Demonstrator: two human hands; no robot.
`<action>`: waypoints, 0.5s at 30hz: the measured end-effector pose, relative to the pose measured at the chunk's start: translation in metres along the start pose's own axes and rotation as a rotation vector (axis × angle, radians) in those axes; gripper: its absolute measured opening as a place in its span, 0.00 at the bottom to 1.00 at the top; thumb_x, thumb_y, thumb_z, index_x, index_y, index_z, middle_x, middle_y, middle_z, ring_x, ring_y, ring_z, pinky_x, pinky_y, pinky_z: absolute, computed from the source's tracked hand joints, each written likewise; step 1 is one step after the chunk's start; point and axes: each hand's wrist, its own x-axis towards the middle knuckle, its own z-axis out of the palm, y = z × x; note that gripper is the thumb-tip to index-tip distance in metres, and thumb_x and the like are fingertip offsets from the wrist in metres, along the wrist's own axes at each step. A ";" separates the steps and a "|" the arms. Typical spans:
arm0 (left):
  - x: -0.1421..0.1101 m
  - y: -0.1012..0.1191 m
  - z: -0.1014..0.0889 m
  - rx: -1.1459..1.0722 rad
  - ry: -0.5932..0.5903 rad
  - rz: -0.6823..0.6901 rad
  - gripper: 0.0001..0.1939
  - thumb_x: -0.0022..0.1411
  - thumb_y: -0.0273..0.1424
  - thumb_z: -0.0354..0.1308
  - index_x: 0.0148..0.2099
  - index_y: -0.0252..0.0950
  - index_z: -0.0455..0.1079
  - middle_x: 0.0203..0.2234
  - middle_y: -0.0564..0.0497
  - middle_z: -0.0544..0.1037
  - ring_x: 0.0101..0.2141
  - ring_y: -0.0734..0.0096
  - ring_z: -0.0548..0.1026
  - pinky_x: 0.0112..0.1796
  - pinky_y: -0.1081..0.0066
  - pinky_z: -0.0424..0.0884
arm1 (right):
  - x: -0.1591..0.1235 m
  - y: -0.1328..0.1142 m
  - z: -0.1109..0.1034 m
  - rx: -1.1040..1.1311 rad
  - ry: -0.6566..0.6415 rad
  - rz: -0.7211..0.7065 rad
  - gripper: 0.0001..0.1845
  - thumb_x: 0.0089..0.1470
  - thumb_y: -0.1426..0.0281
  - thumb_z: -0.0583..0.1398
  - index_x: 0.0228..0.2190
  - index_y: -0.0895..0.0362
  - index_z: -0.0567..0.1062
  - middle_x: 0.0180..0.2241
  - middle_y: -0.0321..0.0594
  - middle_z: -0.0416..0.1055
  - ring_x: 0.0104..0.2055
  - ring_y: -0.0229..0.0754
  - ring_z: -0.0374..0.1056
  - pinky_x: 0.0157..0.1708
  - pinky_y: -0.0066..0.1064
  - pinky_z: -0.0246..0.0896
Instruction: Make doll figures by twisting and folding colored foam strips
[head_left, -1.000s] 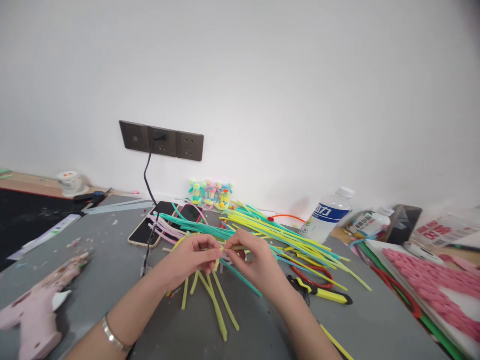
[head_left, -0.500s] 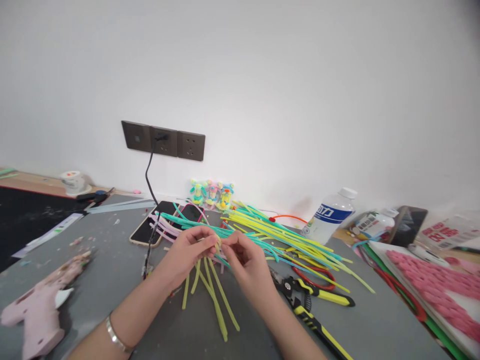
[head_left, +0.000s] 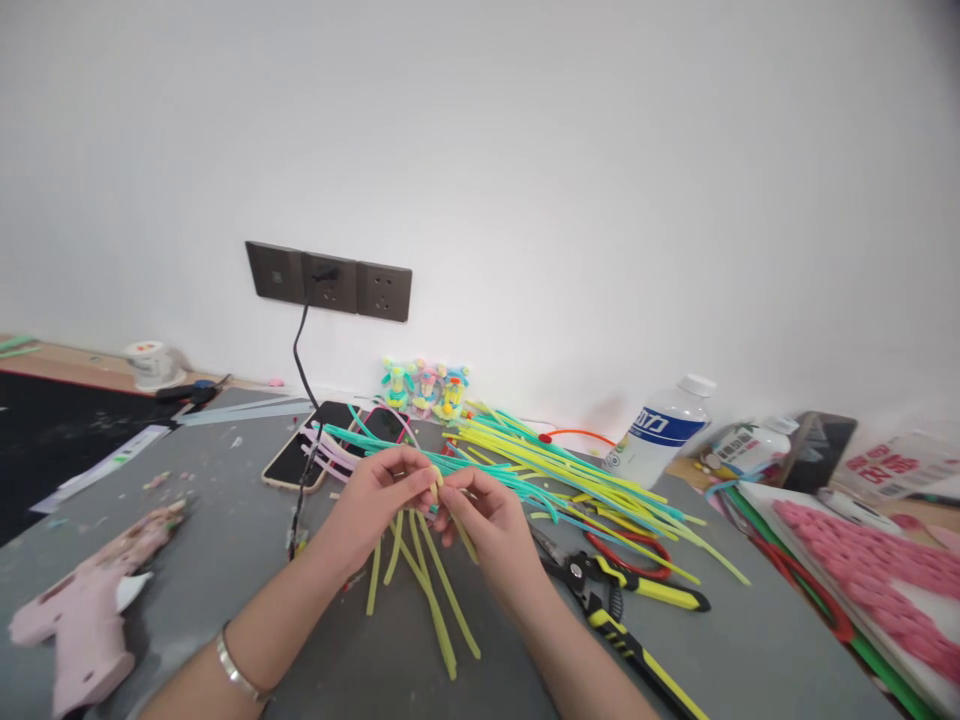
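Clear btl (head_left: pixel 651 458), blue lbl (head_left: pixel 666 427): "力" | white btl (head_left: pixel 750 449), bag (head_left: pixel 896 464): txt unclear

A white wall (head_left: pixel 525 180) backs a dark brown socket panel (head_left: pixel 330 282) at 10 o'clock, with a pale pink gun-shaped object (head_left: pixel 86 625) at 8 o'clock on the grey counter (head_left: pixel 517 660). Bright yellow and turquoise strips (head_left: pixel 570 468) streak between 4 and 5 o'clock, above yellow-and-black pliers (head_left: pixel 622 635) at 5 and pale yellow-green strips (head_left: pixel 435 610) at 6. Between 3 and 4 o'clock, white lettering crosses a bottle's blue band (head_left: pixel 664 427), inward of a pink piece (head_left: pixel 862 560) in a braided pattern.
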 end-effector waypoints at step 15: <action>-0.001 -0.004 0.001 0.030 -0.018 0.017 0.16 0.56 0.40 0.67 0.27 0.35 0.66 0.19 0.56 0.73 0.22 0.76 0.71 0.28 0.74 0.68 | 0.001 -0.002 -0.002 -0.090 0.028 -0.011 0.17 0.44 0.56 0.69 0.23 0.58 0.75 0.17 0.33 0.70 0.18 0.35 0.65 0.19 0.26 0.59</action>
